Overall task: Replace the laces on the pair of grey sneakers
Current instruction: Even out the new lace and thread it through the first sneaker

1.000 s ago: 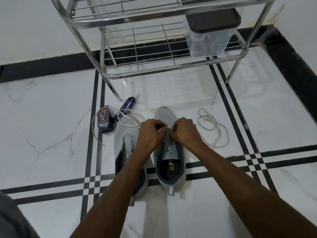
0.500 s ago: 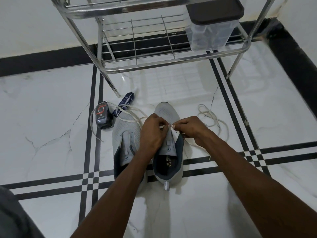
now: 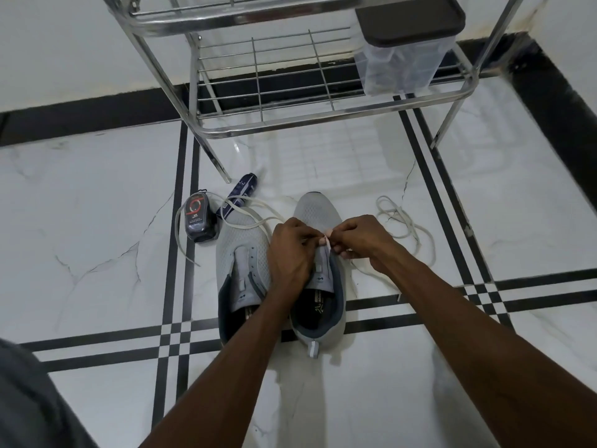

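1. Head view: right-hand grey mesh sneaker (image 3: 318,253) stands on white marble floor (image 3: 97,253); both hands pinch its thin white lace (image 3: 328,245), left hand (image 3: 292,250) and right hand (image 3: 358,237).
2. Lace is judged limp, light (grip near tip).
3. Unlaced grey sneaker (image 3: 242,260) touches alongside; loose white lace coil (image 3: 403,224) and dark polish bottle (image 3: 199,218) nearby, steel rack (image 3: 290,124) beyond, nothing obstructing.

A glossy white marble floor (image 3: 97,240) with crossing black stripes meets a white wall (image 3: 64,43) above a black skirting; a steel wire rack (image 3: 290,101) stands far.
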Motion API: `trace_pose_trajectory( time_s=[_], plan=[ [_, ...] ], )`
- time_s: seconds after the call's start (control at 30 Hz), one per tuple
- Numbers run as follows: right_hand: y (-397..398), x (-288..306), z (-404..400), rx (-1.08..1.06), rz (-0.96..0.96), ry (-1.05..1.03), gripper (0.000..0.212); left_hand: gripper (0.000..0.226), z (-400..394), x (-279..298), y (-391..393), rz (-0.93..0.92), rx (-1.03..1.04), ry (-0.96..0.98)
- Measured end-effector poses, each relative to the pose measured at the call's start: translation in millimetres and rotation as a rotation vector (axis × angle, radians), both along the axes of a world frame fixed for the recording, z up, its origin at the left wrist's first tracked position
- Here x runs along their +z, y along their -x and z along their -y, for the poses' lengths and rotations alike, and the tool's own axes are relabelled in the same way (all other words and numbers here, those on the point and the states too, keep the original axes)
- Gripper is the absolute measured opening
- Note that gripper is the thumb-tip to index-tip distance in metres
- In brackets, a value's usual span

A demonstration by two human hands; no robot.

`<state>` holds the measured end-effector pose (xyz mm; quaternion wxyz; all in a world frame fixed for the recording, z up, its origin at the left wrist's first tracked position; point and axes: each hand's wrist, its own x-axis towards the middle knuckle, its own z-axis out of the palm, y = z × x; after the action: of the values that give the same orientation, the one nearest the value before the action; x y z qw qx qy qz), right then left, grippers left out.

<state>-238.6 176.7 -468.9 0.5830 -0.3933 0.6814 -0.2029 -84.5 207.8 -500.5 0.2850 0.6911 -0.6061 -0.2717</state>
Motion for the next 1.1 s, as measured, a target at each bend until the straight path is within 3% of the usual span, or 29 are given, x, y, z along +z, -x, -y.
trace_pose_trajectory(
  time_s=[0.27,0.4,0.5,0.53,0.67,0.73,0.8,0.83,0.97,1.03,1.1],
  plan=[
    [-5.9,4.5,2.3,-0.019,0.052,-0.043,0.015,0.017,-7.4,24.5,4.7,-0.015,0.177,0.108],
    [-4.2,7.2,1.8,0.004,0.031,-0.03,0.015,0.048,-17.9,36.3,20.9,0.106,0.057,-0.164],
    [4.5,17.1,12.0,-0.016,0.123,-0.029,0.019,0.036,-21.9,26.9,13.5,0.098,0.032,-0.172],
    [14.5,18.5,19.0,-0.055,0.082,0.049,0.021,0.033,-23.2,25.2,12.3,0.083,0.046,-0.163],
    [62.6,28.6,32.9,-0.397,-0.509,0.687,0.012,0.035,-28.1,24.2,16.2,-0.022,0.068,-0.051],
    [61.7,21.9,27.8,-0.223,-0.507,0.771,0.021,0.028,-33.9,22.0,16.4,-0.05,0.071,-0.041],
    [48.0,3.9,20.4,0.098,-0.429,0.702,0.052,0.023,-35.4,18.5,16.5,-0.082,0.072,-0.025],
    [40.4,-4.4,15.3,0.245,-0.412,0.656,0.057,0.021,-34.2,18.4,18.5,-0.086,0.07,-0.017],
    [12.9,-19.5,2.5,0.495,-0.495,0.602,0.021,0.023,-29.5,19.6,22.9,-0.054,0.067,-0.012],
    [9.1,-18.9,2.9,0.568,-0.541,0.66,0.015,0.022,-30.1,17.2,19.9,-0.039,0.082,-0.012],
    [16.4,-5.1,8.6,0.411,-0.508,0.746,0.012,0.023,-29.9,14.7,18.0,-0.049,0.088,-0.008]
  ],
)
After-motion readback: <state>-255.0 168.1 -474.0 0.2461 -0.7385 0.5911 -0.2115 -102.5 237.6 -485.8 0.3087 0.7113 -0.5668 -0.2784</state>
